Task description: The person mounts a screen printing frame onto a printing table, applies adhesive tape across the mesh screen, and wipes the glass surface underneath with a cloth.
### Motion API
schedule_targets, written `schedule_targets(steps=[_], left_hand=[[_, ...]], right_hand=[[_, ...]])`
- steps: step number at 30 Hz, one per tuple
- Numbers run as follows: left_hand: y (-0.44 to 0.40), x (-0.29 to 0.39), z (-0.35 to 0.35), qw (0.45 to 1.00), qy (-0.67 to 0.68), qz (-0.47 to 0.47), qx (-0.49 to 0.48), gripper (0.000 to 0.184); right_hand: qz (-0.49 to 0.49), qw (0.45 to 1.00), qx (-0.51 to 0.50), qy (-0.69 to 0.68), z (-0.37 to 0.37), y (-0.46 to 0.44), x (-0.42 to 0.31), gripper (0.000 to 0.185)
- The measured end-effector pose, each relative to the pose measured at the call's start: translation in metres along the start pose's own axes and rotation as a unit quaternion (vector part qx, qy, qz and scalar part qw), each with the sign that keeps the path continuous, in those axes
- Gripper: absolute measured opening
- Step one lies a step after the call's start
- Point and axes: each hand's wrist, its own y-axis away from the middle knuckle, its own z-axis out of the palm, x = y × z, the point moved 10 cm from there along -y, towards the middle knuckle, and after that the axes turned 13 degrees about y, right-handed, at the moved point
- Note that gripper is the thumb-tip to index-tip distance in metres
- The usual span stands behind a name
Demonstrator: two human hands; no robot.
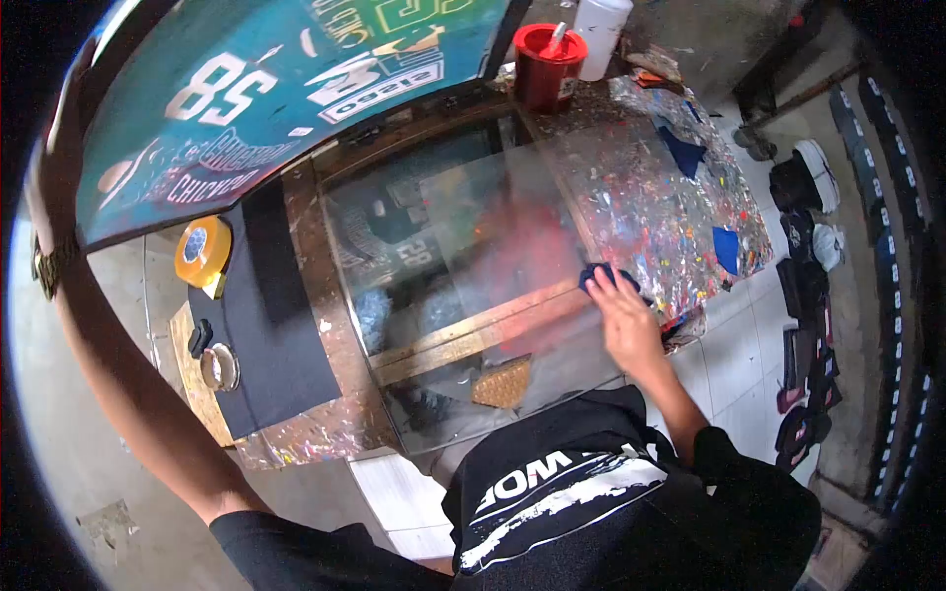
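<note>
My left hand (61,163) is raised at the far left and grips the edge of a tilted screen printing frame (148,148); its fingers are partly hidden and blurred. The frame's teal mesh bears white lettering and numbers. My right hand (631,320) presses a bunched dark blue cloth (591,275) against the right edge of a glass plate (473,227). The fingers are closed over the cloth. Through the glass show a wooden bar (473,330) and a brown patch (503,383), along with reflections of the screen.
A red container (548,79) and a white bottle (599,39) stand at the back. Blue cloth scraps (725,249) lie on the paint-spattered table (650,207). On the left are a tape roll (203,254), a black sheet (276,335) and a clear ring (219,367). Shoes (803,177) line the right.
</note>
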Motion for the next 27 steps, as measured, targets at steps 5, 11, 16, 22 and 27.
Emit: schedule_targets(steps=[5, 11, 16, 22, 27], left_hand=[[0.004, 0.003, -0.010, 0.997, -0.036, -0.055, 0.050, 0.047], [0.000, 0.011, -0.013, 0.996, -0.040, -0.059, 0.061, 0.051], [-0.001, 0.037, -0.009, 0.992, -0.062, -0.075, 0.085, 0.047], [-0.001, 0.045, -0.010, 0.977, 0.005, -0.168, 0.130, 0.043], [-0.005, 0.052, -0.009, 0.988, -0.034, -0.101, 0.108, 0.043]], right_hand=[[-0.145, 0.970, -0.111, -0.162, 0.019, 0.032, -0.121, 0.052], [0.012, 0.996, -0.082, 0.011, 0.008, 0.025, -0.024, 0.063], [-0.221, 0.969, -0.103, -0.044, 0.046, -0.023, -0.094, 0.077], [-0.218, 0.973, -0.027, -0.069, 0.070, -0.132, -0.087, 0.071], [-0.186, 0.977, -0.061, -0.081, 0.089, -0.193, -0.079, 0.072]])
